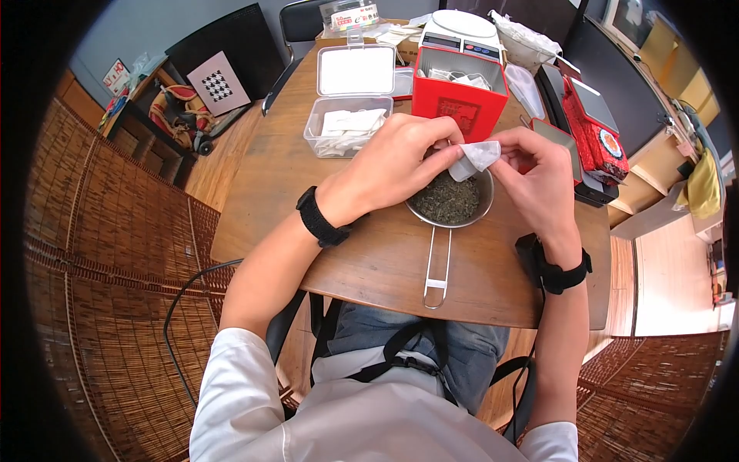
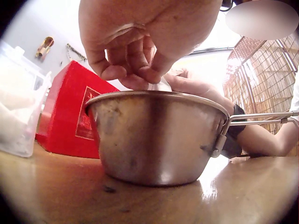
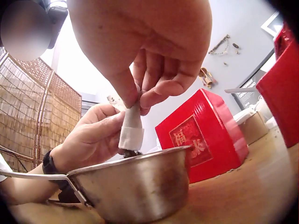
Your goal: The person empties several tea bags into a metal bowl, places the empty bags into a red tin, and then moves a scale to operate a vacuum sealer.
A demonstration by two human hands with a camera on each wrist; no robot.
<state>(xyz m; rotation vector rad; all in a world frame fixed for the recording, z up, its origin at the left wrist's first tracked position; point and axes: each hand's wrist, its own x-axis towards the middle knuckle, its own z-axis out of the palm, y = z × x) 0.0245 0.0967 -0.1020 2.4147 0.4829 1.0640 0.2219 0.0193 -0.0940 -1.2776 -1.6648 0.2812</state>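
Note:
Both hands meet over a metal cup with a long wire handle point(image 2: 156, 140) standing on the wooden table. Dried tea leaves point(image 1: 446, 202) fill much of the cup. A small white tea bag point(image 1: 480, 156) is pinched between the thumb and fingers of my left hand point(image 1: 389, 160). My right hand point(image 1: 540, 171) pinches the bag's other end. In the right wrist view the tea bag point(image 3: 131, 134) hangs close over the cup's rim, with dark leaf at its lower end.
Behind the cup stands a red box point(image 1: 460, 108) holding white packets. Left of it, an open clear plastic box point(image 1: 313, 138) contains white bags. A white kitchen scale point(image 1: 462, 27) sits farther back. Red packaging point(image 1: 596, 142) lies at the right edge.

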